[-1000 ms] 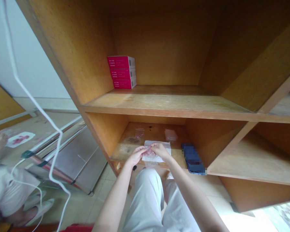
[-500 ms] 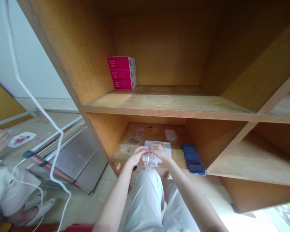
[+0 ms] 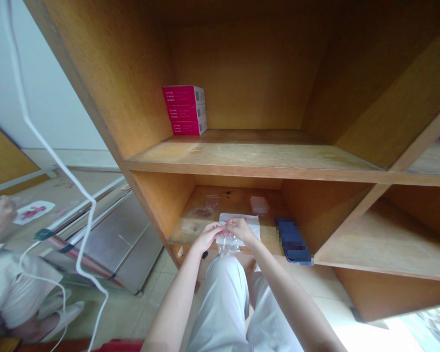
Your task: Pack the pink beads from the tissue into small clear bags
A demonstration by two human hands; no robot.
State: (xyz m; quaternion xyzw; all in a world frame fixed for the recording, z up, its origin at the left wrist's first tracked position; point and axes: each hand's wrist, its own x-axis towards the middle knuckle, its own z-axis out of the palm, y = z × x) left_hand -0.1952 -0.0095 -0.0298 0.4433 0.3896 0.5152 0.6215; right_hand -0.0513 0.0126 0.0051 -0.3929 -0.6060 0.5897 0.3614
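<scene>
Both hands meet over a white paper sheet (image 3: 250,226) on the lower shelf. My left hand (image 3: 209,235) is closed, its fingertips pinching the edge of a clear plastic bag (image 3: 228,247). From the other side my right hand (image 3: 242,231) pinches the same bag, fingertips close to those of the left. The bag hangs over the shelf's front edge toward my knee. Something pinkish shows between the fingers, too small to make out. Behind the sheet lie a small clear packet with pink bits (image 3: 211,202) and a pale clear packet (image 3: 259,205).
A dark, partly pixelated phone-like object (image 3: 294,242) lies right of the sheet. Several pink boxes (image 3: 185,111) are stacked on the upper shelf. A white cable (image 3: 84,195) hangs at the left. Beyond it, a co-worker's hand (image 3: 0,217) is near a white paper with a pink shape (image 3: 33,211).
My hands stay almost in place at the bag, with only slight finger movement. The co-worker's hand at the far left has shifted and turned a little.
</scene>
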